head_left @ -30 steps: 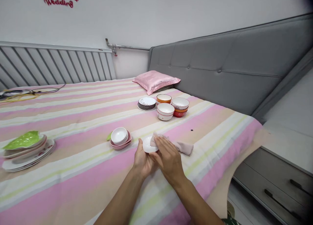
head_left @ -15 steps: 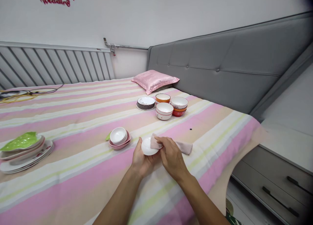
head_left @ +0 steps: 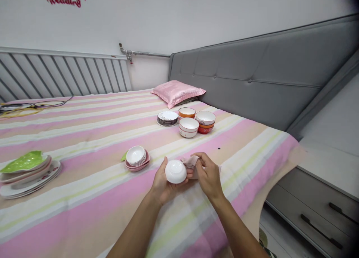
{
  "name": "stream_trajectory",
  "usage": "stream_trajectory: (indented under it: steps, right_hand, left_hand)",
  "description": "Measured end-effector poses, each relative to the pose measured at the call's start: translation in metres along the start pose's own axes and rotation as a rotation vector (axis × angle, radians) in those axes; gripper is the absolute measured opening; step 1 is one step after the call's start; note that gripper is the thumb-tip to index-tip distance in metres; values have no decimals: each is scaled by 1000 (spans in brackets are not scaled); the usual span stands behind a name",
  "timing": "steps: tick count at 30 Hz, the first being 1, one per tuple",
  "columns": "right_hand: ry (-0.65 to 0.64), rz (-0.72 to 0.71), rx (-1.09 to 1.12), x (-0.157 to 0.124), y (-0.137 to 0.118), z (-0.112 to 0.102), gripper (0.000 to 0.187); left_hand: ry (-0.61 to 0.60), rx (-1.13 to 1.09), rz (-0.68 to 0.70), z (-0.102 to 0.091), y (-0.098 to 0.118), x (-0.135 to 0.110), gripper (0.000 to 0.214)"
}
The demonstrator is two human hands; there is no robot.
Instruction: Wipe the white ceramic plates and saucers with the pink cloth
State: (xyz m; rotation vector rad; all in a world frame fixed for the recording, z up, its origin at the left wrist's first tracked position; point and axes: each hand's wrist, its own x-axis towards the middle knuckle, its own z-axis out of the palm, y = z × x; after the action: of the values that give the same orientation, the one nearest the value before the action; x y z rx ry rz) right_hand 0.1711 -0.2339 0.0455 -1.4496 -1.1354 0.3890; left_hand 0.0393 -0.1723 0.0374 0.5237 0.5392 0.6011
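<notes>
My left hand (head_left: 164, 183) holds a small white bowl (head_left: 176, 171) with its underside turned up toward me. The fingers wrap below and around the far side of it. My right hand (head_left: 208, 175) pinches a pale pink cloth (head_left: 190, 162) just right of the bowl, apart from its surface. Part of the cloth hangs behind the right fingers. To the left, several small white bowls (head_left: 136, 154) are nested on pink dishes (head_left: 138, 167), with a bit of green showing behind them.
Stacked bowls (head_left: 189, 128) and a pile of plates (head_left: 167, 117) stand farther back on the striped bedsheet (head_left: 92, 168). Larger plates topped by a green leaf-shaped dish (head_left: 24, 162) lie at left. A pink pillow (head_left: 178, 91) rests by the grey headboard (head_left: 238, 63); a drawer cabinet (head_left: 316, 198) stands right.
My right hand has drawn the cloth off the bowl and moved right. In my left hand the bowl has shifted slightly right, and its base now faces me more fully.
</notes>
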Motion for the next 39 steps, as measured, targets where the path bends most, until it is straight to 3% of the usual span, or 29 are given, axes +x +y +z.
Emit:
stream_trajectory:
  steps: [6, 9, 13, 17, 21, 24, 26, 29, 32, 34, 35, 37, 39]
  right_hand:
    - [211, 173, 178, 9, 13, -6, 34]
    - [196, 270, 297, 10, 14, -8, 38]
    - [129, 395, 401, 8, 11, -5, 39]
    - [120, 395, 357, 9, 10, -5, 40]
    - [94, 299, 152, 13, 16, -9, 41]
    - [38, 244, 101, 14, 18, -12, 40]
    - [-30, 303, 172, 12, 15, -13, 39]
    - [-241, 478, 431, 6, 5, -12, 32]
    - [-416, 527, 680, 4, -1, -9, 28]
    - [-306, 463, 747, 10, 0, -12, 27]
    - [-186, 416, 757, 14, 2, -15, 26]
    - [178, 277, 769, 27, 5, -28, 24]
    - [390, 167, 776, 39, 9, -44, 22]
  left_hand:
    - [-62, 41, 68, 6, 1, -4, 58]
    - [-58, 36, 134, 7, 3, -5, 56]
    - [-103, -31, 95, 6, 4, -7, 53]
    - [-46, -41, 60, 5, 4, -7, 50]
    - [106, -3, 162, 5, 7, -6, 44]
    - [168, -10, 288, 6, 11, -7, 40]
    - [179, -17, 354, 8, 13, -9, 39]
    - [161, -36, 393, 10, 14, -13, 37]
    - [110, -32, 385, 10, 15, -14, 38]
    - [88, -23, 376, 8, 15, -14, 42]
    - [94, -24, 372, 7, 16, -14, 43]
    - [141, -47, 364, 4, 16, -12, 46]
    - [193, -95, 337, 1, 17, -9, 49]
